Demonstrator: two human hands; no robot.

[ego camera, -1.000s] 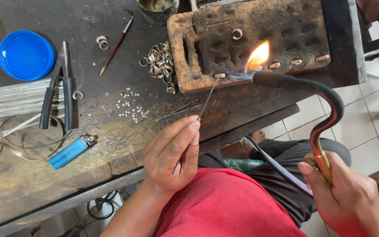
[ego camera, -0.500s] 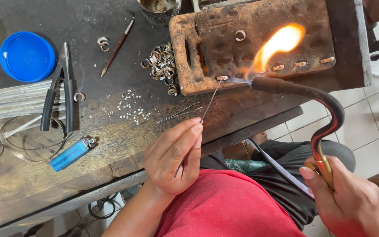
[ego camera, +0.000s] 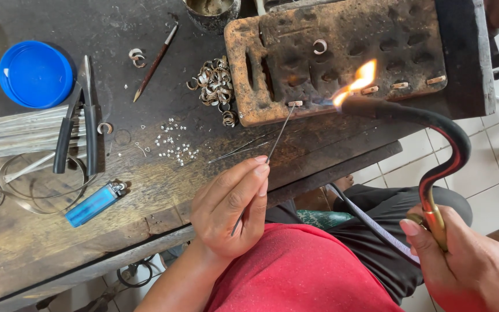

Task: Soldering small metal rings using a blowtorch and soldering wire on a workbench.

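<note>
A: Small metal piece (ego camera: pixel 295 104) at near edge of scorched soldering block (ego camera: pixel 342 58), touched by tip of thin wire pick (ego camera: pixel 276 136). Flame (ego camera: pixel 354 84) just right of piece, not squarely on it.

B: Noted. Left hand (ego camera: pixel 232 208)?

A: Closed narrowly on pick, thumb and forefinger pinching shaft, rest of fingers curled loosely. Right hand (ego camera: pixel 463 263) wrapped around brass handle of torch (ego camera: pixel 428 130), curved neck arching far and left toward block.

B: Advice for heating step, as judgement only?

A: Better to keep flame tip brushing piece rather than block; pick held steady and light, so piece not nudged off edge. Hose (ego camera: pixel 371 222) across lap, worth keeping clear of flame path.

B: Surroundings?

A: Further small pieces (ego camera: pixel 399 85) in row along block, one ring (ego camera: pixel 320 46) farther up. Left of block: heap of cut rings (ego camera: pixel 215 84), scatter of tiny bits (ego camera: pixel 174 147), slim brush (ego camera: pixel 154 62). Farther left: pliers (ego camera: pixel 79 124), blue lid (ego camera: pixel 34 74), wire coils (ego camera: pixel 36 185), blue lighter (ego camera: pixel 95 203) near bench edge. Dark cup (ego camera: pixel 212 10) at far edge, contents unclear.
</note>
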